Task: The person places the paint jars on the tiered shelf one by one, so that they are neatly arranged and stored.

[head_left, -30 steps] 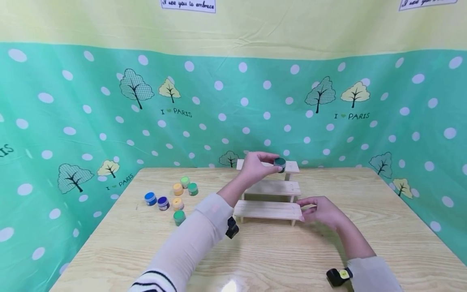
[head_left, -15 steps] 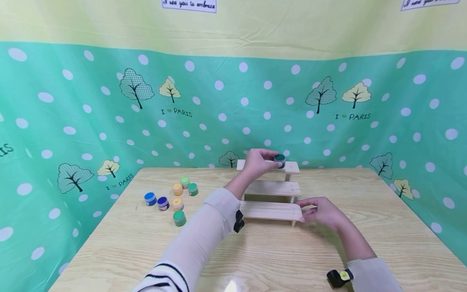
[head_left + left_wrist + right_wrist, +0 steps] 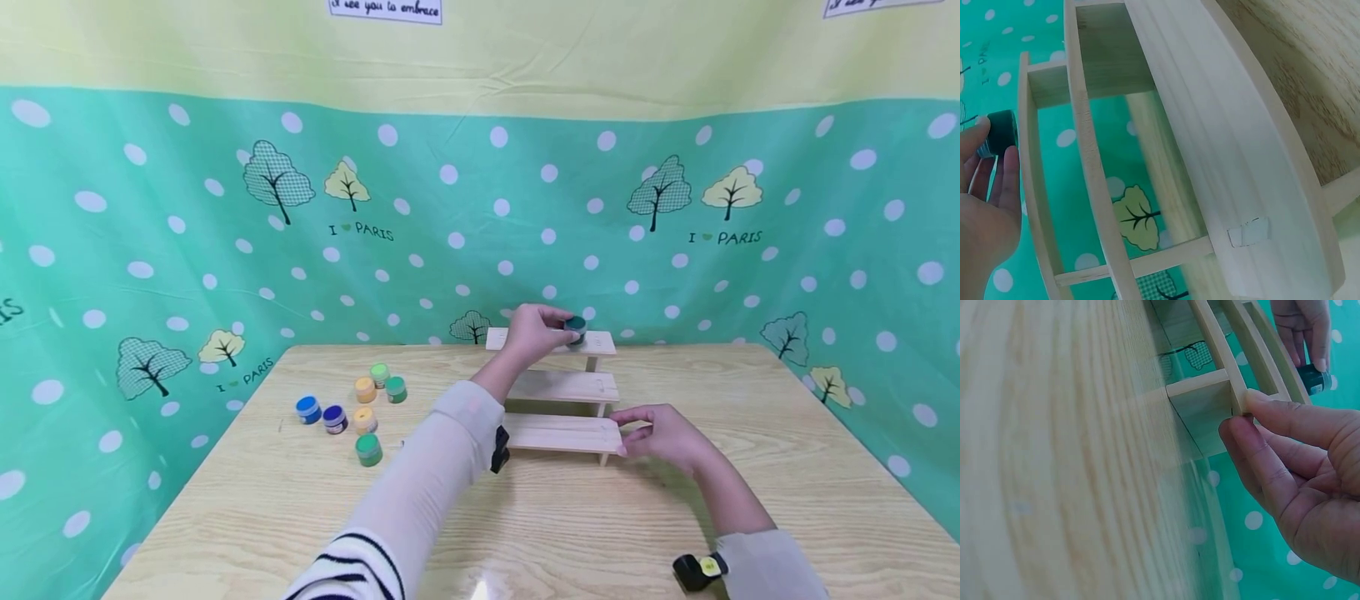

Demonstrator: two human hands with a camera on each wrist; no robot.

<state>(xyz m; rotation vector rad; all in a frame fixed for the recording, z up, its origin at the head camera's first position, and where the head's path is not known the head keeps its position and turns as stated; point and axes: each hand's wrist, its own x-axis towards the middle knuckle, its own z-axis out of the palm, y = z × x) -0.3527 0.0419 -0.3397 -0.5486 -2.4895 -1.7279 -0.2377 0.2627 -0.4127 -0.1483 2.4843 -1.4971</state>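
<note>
My left hand [image 3: 529, 335] pinches a small jar with a dark green lid [image 3: 576, 330], probably paint, between thumb and fingers. The jar is at the right part of the top board of a pale three-tier wooden stand [image 3: 558, 432]; in the left wrist view the jar [image 3: 1001, 132] shows right against that board's edge. My right hand [image 3: 665, 435] grips the right end of the stand's lowest board. Its thumb and fingertips pinch the board's corner in the right wrist view, where the stand [image 3: 1200, 384] runs away from the hand.
Several small jars stand left on the wooden table [image 3: 600, 533]: a blue jar [image 3: 308, 409], a purple jar [image 3: 335, 419], a light green jar [image 3: 380, 374], and some orange and green ones. A dotted cloth [image 3: 420, 217] hangs behind the table.
My left hand has moved the jar slightly back over the top board, and its forearm has swung right. The right hand keeps its hold on the lowest board.
</note>
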